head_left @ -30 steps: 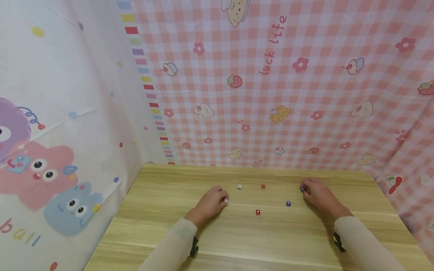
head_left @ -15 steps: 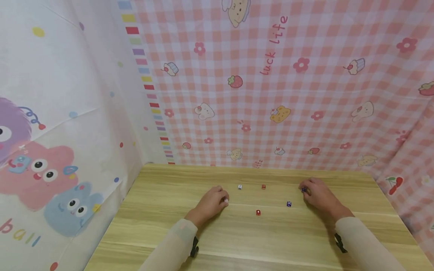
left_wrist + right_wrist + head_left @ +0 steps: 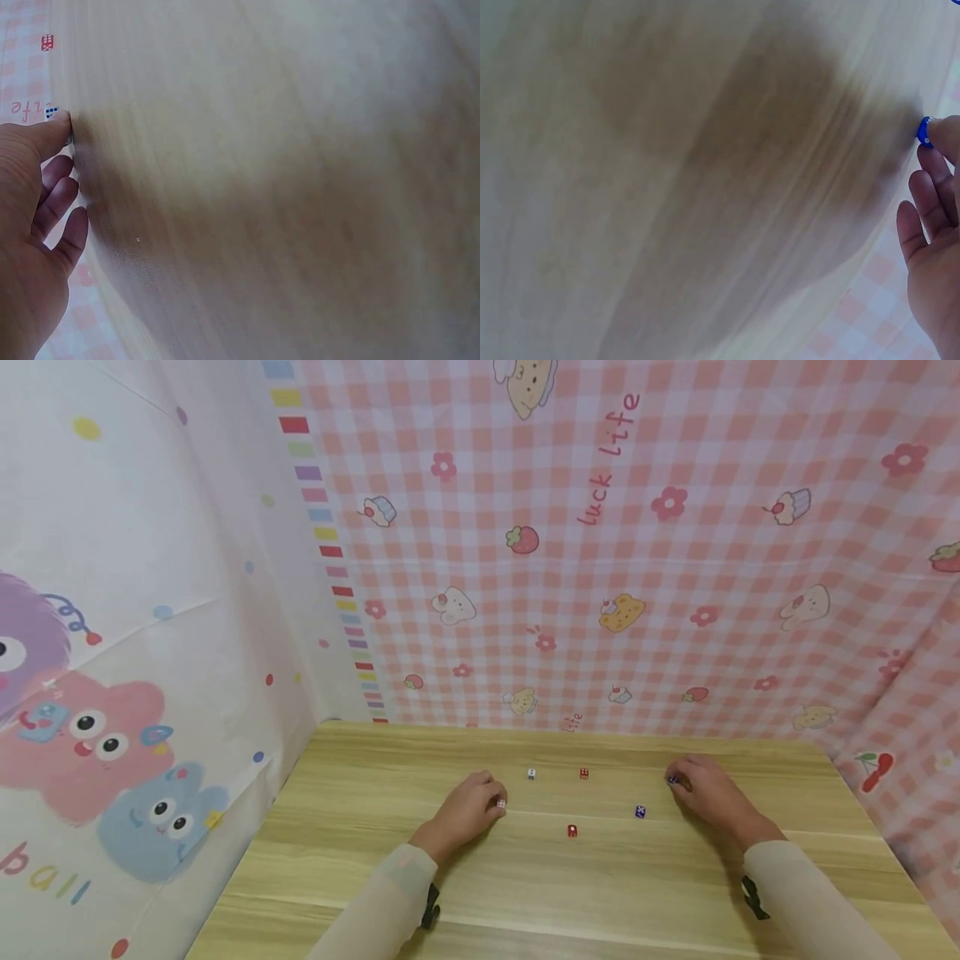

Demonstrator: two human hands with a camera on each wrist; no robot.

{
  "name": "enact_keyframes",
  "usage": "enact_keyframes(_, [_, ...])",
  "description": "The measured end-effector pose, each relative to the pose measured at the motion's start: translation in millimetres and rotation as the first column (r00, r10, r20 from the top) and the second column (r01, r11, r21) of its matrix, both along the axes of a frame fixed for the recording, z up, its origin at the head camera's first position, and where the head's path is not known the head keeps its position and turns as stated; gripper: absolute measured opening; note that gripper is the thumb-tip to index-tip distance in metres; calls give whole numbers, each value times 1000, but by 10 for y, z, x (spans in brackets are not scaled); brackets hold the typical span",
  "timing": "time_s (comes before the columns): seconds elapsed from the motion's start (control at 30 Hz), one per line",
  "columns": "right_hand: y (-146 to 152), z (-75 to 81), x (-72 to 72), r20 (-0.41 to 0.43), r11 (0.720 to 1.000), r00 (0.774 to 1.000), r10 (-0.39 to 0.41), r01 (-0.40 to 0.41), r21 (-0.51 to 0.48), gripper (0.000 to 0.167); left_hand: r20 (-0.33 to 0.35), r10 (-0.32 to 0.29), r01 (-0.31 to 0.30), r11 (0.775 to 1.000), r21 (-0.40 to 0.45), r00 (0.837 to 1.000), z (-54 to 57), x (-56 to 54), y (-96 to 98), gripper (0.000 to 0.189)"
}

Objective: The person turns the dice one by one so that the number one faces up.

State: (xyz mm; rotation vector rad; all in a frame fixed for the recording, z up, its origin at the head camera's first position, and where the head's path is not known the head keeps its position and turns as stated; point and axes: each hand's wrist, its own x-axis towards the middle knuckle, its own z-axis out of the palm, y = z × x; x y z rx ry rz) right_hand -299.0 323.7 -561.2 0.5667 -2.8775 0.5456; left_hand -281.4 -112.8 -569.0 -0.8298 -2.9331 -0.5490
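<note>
In the head view my left hand (image 3: 471, 806) pinches a white die (image 3: 501, 803) between thumb and fingers, low over the table. Across from it, my right hand (image 3: 707, 787) holds a blue die (image 3: 672, 780) at its fingertips. The right wrist view shows that blue die (image 3: 925, 133) between thumb and index finger, partly covered. Between the hands lie a white die (image 3: 531, 773), a red die (image 3: 583, 773), a second red die (image 3: 572, 831) and another blue die (image 3: 640, 812). In the left wrist view the thumb mostly hides what the left hand (image 3: 37, 225) grips.
A wooden table (image 3: 510, 893) spreads under both hands. Behind it hangs a pink checked cloth (image 3: 480, 568), and a white cartoon-printed cloth (image 3: 210, 677) borders the left side.
The blue die has turned slightly in my right fingers, which have shifted a little around it. My left hand and the dice lying on the table stay in place.
</note>
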Motion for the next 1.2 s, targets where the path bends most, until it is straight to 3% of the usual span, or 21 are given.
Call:
enact_keyframes(0.63, [22,-48,39,55,996,995,-78,80,-35,18,14,12,-12,1000,0,1000,11,12,2,8])
enact_keyframes(1.2, [36,-49,6,61,995,997,-38,43,-85,10,10,2,-2,1000,9,1000,19,20,-9,7])
